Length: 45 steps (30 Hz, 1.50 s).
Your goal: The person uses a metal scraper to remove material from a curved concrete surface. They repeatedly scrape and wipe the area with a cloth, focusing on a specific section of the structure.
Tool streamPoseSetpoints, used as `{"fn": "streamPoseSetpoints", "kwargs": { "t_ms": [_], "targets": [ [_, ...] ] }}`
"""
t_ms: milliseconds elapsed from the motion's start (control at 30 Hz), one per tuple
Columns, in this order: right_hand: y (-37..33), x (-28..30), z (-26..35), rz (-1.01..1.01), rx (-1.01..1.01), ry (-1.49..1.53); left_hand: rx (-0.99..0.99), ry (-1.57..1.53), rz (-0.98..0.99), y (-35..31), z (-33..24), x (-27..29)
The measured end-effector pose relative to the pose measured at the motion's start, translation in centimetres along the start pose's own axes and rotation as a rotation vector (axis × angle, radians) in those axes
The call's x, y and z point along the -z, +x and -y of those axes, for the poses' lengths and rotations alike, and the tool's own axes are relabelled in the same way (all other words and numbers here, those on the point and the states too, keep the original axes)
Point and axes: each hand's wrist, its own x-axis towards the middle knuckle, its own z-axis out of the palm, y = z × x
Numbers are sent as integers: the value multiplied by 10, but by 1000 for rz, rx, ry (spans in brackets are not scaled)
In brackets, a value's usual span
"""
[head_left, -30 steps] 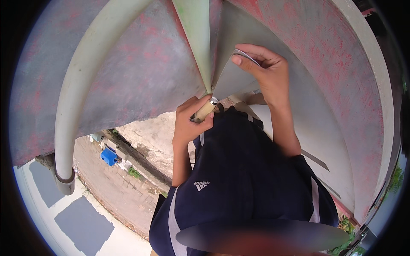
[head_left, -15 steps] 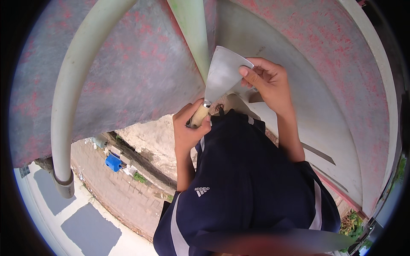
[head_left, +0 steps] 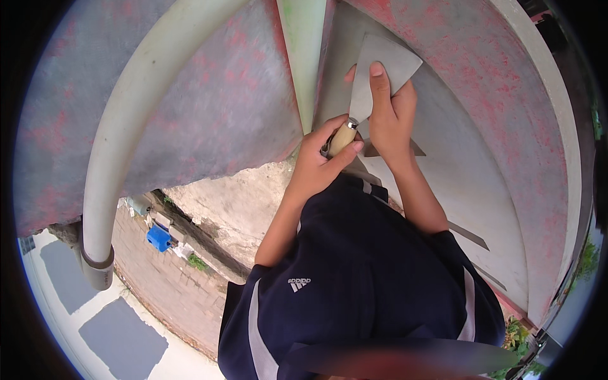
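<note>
- Scraper (head_left: 363,92) up at 1 o'clock from the middle of my head view, held in both of the person's hands, its blade end tipped toward 1 o'clock.
- I make out 3 parts on it: a flat grey blade that widens toward its far edge, a shiny metal collar (head_left: 353,123), and a pale wooden handle (head_left: 342,139).
- Left hand (head_left: 318,163), just off the middle toward 12 o'clock: I see it grasping the handle, thumb laid along the near side, fingers curled about the other. Something small and dark shows beside the handle; I cannot tell what it is.
- Right hand (head_left: 391,123), at 2 o'clock: it pinches the blade, thumb flat on the face turned to me, fingers behind; 1 fingertip peeks past the blade's left edge.
- Dark blue shirt (head_left: 367,266) with pale stripes fills my view around 5 o'clock.
- Pale green post (head_left: 303,50) narrows downward at 12 o'clock, beside a grey slab (head_left: 209,101) with red blotches at 10 o'clock.
- Thick pale pipe (head_left: 130,114) curves past that slab, also at 10 o'clock.
- Toward 8 o'clock, well apart from the hands, I have a blue object (head_left: 159,237) near brick paving (head_left: 164,288).
</note>
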Motion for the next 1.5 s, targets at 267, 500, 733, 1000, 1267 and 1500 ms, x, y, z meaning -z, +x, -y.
{"fn": "streamPoseSetpoints", "kwargs": {
  "t_ms": [267,500,733,1000,1267,1500],
  "targets": [
    [24,-28,-19,-229,136,161,-138,273,-108,32,-4,6],
    [32,-41,-28,-213,122,125,-215,253,-240,46,10,13],
    [34,-39,-24,-157,128,208,-183,258,-273,43,10,9],
    [39,-44,-18,-181,106,248,-192,245,-230,52,4,16],
    [34,-42,-20,-167,144,236,-205,193,-211,46,2,13],
    [41,-40,-15,-175,148,126,-174,190,-204,50,-2,13]
  ]
}}
